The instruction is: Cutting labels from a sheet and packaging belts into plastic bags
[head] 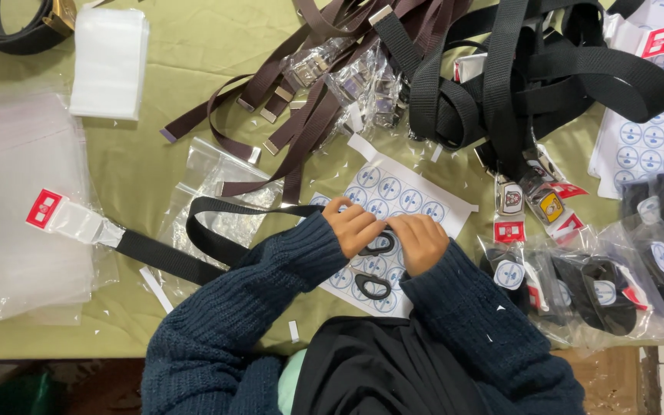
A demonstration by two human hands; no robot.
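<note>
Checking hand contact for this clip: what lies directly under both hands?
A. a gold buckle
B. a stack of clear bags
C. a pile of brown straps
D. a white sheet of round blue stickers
D: the left hand and right hand rest together on the sticker sheet, fingering a black oval piece there.

Lighting: bright, even and diffuse from overhead, with only soft, short shadows under the black straps (pixel 532 69) and beneath the hands on the green tablecloth (pixel 155 161). Glare: mild white sheen on the stack of clear plastic bags (pixel 17 207) and on the wrapped buckles (pixel 347 77), washing out some detail there. Sharpness: centre crisp, knit of the dark blue sleeves (pixel 270 284) legible; slight softness and faint wide-angle stretch towards the corners, the lower edge falling dim.
</note>
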